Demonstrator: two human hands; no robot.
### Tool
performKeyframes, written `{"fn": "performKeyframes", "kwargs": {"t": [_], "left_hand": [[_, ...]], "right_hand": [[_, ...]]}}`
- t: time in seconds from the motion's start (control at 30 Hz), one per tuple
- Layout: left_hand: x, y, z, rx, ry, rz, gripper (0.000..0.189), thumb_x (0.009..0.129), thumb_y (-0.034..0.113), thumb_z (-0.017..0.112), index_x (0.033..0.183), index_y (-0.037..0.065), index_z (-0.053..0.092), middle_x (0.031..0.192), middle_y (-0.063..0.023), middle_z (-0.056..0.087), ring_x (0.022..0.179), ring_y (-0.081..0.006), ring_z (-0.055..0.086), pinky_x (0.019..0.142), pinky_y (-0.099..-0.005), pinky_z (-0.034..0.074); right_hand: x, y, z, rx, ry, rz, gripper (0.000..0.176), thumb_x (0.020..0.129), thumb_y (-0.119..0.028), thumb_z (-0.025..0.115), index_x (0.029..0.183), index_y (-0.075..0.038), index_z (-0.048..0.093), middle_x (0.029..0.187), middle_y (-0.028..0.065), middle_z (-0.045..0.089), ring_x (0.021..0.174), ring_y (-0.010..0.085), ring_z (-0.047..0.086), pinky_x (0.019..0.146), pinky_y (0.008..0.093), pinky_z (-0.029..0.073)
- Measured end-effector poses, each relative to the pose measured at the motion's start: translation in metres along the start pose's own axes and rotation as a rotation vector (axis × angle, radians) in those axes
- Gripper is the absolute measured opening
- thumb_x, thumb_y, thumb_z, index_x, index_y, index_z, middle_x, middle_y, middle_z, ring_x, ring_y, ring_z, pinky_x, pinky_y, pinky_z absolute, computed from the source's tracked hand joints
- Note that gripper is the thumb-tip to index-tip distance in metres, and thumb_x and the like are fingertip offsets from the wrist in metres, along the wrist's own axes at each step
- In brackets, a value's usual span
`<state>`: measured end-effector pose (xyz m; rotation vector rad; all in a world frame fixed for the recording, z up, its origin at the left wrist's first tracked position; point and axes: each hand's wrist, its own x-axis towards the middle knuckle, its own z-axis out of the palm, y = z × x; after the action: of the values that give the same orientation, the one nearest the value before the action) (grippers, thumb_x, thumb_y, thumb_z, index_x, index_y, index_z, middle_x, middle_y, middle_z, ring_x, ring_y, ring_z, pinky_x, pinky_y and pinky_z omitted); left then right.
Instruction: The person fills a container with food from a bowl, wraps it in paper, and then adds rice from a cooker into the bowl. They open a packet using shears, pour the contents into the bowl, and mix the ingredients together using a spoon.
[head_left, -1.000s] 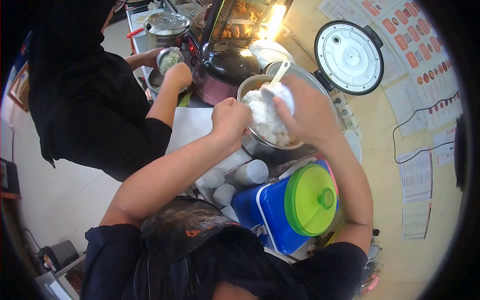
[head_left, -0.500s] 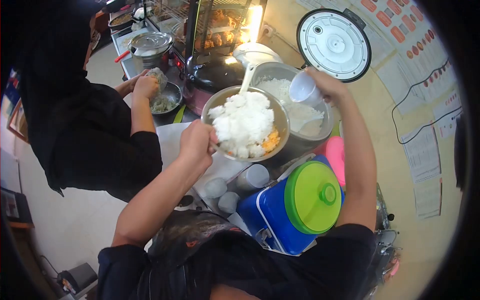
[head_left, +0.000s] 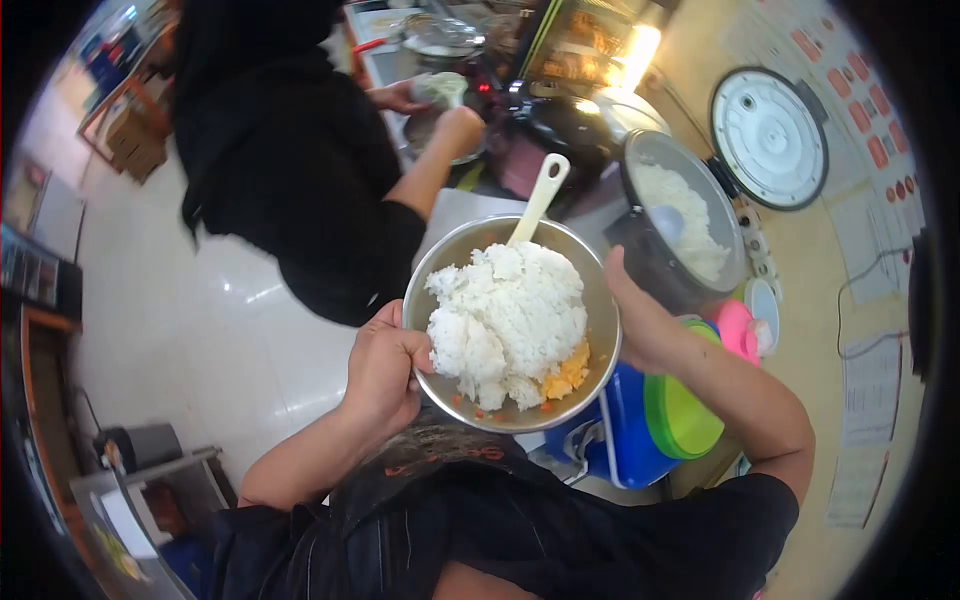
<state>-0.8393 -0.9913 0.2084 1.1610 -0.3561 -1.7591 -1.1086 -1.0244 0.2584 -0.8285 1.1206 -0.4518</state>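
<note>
A metal bowl (head_left: 601,335) is held up in front of my body between both hands. My left hand (head_left: 382,365) grips its left rim, the thumb over the edge. At the opposite side my right hand (head_left: 645,315) holds the bowl, with its fingers partly hidden behind it. White rice (head_left: 510,315) is heaped in the bowl, with scrambled-egg-like orange food (head_left: 568,372) and small red bits along the lower edge. The cream handle of a utensil (head_left: 543,195) sticks up from the back. Beyond my right hand, a whitish cup (head_left: 665,224) lies in a large rice pot (head_left: 648,245).
At upper left a co-worker's hands (head_left: 455,130) hold a clear wrapped item over a bowl. A dark rice cooker (head_left: 555,135) stands behind mine. The open pot lid (head_left: 768,140) leans by the wall. A blue cooler with green lid (head_left: 690,415) sits at lower right.
My right hand has let go of the white cup, left in the rice pot, and come to the bowl's right side. The bowl is closer to my body. The view has turned left.
</note>
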Motion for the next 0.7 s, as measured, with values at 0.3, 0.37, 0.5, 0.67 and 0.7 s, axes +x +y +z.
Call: {"fn": "performKeyframes", "kwargs": {"t": [0.3, 0.37, 0.5, 0.67, 0.7], "left_hand": [[-0.227, -0.026, -0.254, -0.236, -0.249, 0.287, 0.03, 0.063, 0.004, 0.046, 0.092, 0.0, 0.05, 0.084, -0.0094, 0.056, 0.079, -0.0197, 0.061, 0.072, -0.0388, 0.061], [-0.292, -0.044, -0.308, -0.325, -0.239, 0.346, 0.023, 0.071, 0.005, 0.047, 0.094, 0.003, 0.05, 0.088, -0.008, 0.059, 0.085, -0.0186, 0.062, 0.075, -0.0421, 0.06], [-0.421, -0.078, -0.401, -0.404, 0.013, 0.433, 0.021, 0.082, 0.01, 0.048, 0.101, 0.003, 0.052, 0.089, -0.008, 0.062, 0.086, -0.0174, 0.063, 0.076, -0.0381, 0.059], [-0.511, -0.142, -0.412, -0.259, 0.772, 0.498, 0.029, 0.095, 0.028, 0.048, 0.111, 0.004, 0.053, 0.097, -0.0075, 0.057, 0.09, -0.0152, 0.059, 0.065, -0.0321, 0.056], [-0.52, -0.143, -0.427, -0.282, 0.898, 0.47, 0.03, 0.096, 0.03, 0.047, 0.111, 0.004, 0.053, 0.098, -0.0079, 0.057, 0.091, -0.0155, 0.059, 0.065, -0.0325, 0.056]], "right_hand": [[0.021, 0.108, 0.232, -0.121, -0.293, 0.006, 0.087, 0.092, -0.07, 0.027, 0.144, -0.001, 0.033, 0.141, 0.0145, 0.046, 0.129, 0.0238, 0.046, 0.108, 0.0373, 0.036], [0.018, 0.144, 0.297, -0.118, -0.377, 0.04, 0.086, 0.092, -0.069, 0.029, 0.144, 0.0, 0.033, 0.143, 0.0144, 0.044, 0.131, 0.0251, 0.045, 0.11, 0.0381, 0.035], [0.018, 0.227, 0.43, -0.136, -0.599, 0.131, 0.084, 0.094, -0.067, 0.022, 0.145, -0.001, 0.033, 0.145, 0.0149, 0.042, 0.132, 0.0268, 0.045, 0.11, 0.0394, 0.036], [0.043, 0.294, 0.513, -0.528, -0.745, 0.267, 0.082, 0.096, -0.064, 0.021, 0.143, 0.002, 0.035, 0.142, 0.0157, 0.046, 0.129, 0.0271, 0.048, 0.109, 0.0403, 0.037], [0.062, 0.306, 0.541, -0.646, -0.756, 0.284, 0.081, 0.097, -0.063, 0.021, 0.142, 0.002, 0.035, 0.141, 0.0157, 0.047, 0.128, 0.027, 0.049, 0.109, 0.0401, 0.037]]}}
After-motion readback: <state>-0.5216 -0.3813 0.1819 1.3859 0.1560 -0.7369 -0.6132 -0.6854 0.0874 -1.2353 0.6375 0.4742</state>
